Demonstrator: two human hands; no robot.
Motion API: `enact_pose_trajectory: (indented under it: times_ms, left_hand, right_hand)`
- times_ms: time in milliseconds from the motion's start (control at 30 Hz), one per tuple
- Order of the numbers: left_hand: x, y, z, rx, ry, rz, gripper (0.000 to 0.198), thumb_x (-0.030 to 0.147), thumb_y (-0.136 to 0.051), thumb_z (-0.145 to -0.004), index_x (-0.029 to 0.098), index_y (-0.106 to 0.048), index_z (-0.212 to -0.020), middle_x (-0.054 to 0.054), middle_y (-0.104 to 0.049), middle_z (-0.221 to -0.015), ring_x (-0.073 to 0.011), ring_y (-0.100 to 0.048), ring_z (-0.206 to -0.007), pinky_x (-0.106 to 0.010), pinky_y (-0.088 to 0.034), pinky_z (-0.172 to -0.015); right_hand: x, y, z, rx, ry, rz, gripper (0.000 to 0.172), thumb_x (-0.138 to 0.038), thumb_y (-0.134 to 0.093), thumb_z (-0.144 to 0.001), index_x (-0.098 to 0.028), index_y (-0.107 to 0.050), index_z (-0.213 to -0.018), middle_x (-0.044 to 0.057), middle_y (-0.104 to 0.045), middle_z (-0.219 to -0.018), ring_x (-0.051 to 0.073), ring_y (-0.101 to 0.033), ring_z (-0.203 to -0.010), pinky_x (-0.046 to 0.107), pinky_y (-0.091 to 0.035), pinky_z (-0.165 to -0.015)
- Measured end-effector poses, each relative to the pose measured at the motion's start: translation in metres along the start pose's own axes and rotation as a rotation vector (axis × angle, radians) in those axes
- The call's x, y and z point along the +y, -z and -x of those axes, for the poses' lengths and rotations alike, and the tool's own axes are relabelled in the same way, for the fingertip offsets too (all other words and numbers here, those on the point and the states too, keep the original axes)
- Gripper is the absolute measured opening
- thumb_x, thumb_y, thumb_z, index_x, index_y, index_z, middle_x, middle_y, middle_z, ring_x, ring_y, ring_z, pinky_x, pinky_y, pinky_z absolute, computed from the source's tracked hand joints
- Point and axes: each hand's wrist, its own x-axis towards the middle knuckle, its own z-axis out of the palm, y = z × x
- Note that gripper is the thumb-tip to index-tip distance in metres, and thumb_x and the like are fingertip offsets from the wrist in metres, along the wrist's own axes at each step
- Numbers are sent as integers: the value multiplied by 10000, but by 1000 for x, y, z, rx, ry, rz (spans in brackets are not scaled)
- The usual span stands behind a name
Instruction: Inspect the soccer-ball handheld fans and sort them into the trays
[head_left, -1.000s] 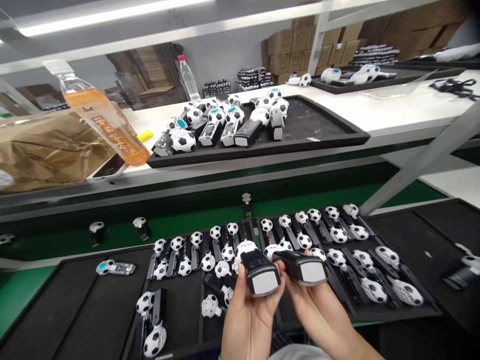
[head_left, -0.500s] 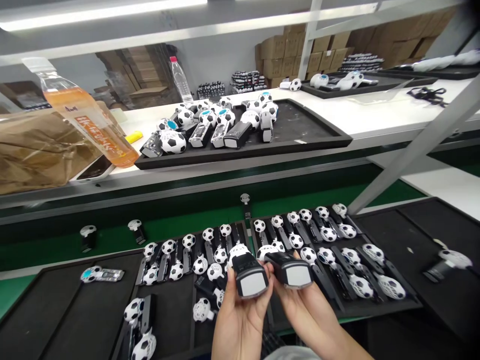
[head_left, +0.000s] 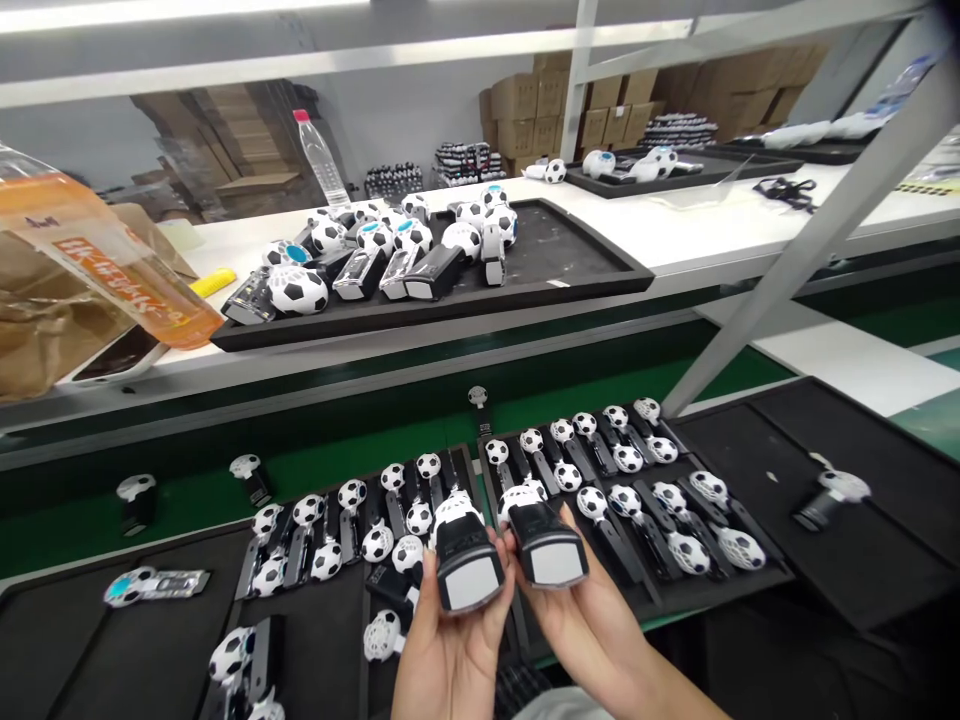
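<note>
In the head view, the right toy (head_left: 538, 522) has turned, so its pale flat end (head_left: 556, 563) now faces back, much like the end of the left toy (head_left: 463, 545). The left hand (head_left: 454, 655) and right hand (head_left: 585, 622) each have thumb and fingers bent partly closed around one black toy; some fingers are hidden, so I can't tell how tightly. White round tops (head_left: 457, 508) point away past the fingers. More ball toys (head_left: 378, 543) lie beyond the fingertips in black trays (head_left: 322, 645).

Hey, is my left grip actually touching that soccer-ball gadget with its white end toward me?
Touching. The head view shows the left grip holding the soccer-ball gadget, thumb laid against its side.
</note>
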Motion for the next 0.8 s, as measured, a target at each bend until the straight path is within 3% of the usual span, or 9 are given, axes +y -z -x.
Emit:
enact_pose_trajectory:
  times_ms: [100,200,333,467,600,700,800]
  left_hand:
    - [0,18,-4,-229,53,10,701,398,-84,-978,23,-675,-1012,-194,-675,-1114,-209,-650,-1045,-298,-523,-935]
    - [0,31,-6,-437,63,-19,629,394,-148,-981,-11,-592,-1166,-208,-581,-1256,-199,-571,-1167,-300,-426,-1038]
    - [-1,35,-6,-561,42,-68,572,375,-213,-979,-17,-544,-1230,-196,-528,-1308,-194,-541,-1201,-289,-400,-1054]
    - [-5,32,-9,-505,7,-107,554,336,-215,-977,-34,-559,-1205,-199,-524,-1307,-193,-561,-1182,-285,-435,-1026]
    - [-6,32,-13,-282,22,-147,444,280,-325,-949,10,-638,-1111,-195,-605,-1239,-211,-632,-1092,-334,-483,-991]
    - [-3,44,-18,-164,61,-210,297,242,-509,-866,92,-664,-1072,-149,-690,-1128,-244,-658,-1033,-401,-501,-958]
    - [-2,67,-26,-84,-37,-343,419,167,-631,-727,181,-611,-1145,-78,-715,-1067,-262,-637,-1056,-398,-471,-961]
  right_hand:
    - [-2,0,4,-53,26,72,428,-375,-791,-658,-55,-714,-932,129,-725,-888,184,-680,-845,279,-538,-853]
    - [-4,-2,7,-90,30,141,459,-448,-794,-630,-94,-733,-916,114,-727,-900,197,-677,-849,306,-522,-884]
    - [-5,-3,8,-121,35,179,478,-491,-784,-625,-122,-740,-925,93,-728,-911,207,-673,-858,322,-501,-910]
    - [-6,0,9,-144,49,178,435,-488,-765,-658,-157,-739,-940,72,-729,-921,183,-671,-858,294,-498,-896]
    - [-8,2,7,-168,39,184,373,-408,-708,-747,-143,-715,-1009,68,-724,-949,145,-665,-847,247,-502,-857]
    - [-9,11,-1,-105,32,294,365,-337,-686,-726,-146,-705,-1037,80,-722,-965,164,-665,-852,266,-503,-843]
    - [-5,29,-14,-35,21,468,424,-380,-672,-699,-160,-698,-1060,96,-696,-1075,224,-627,-1009,330,-455,-943]
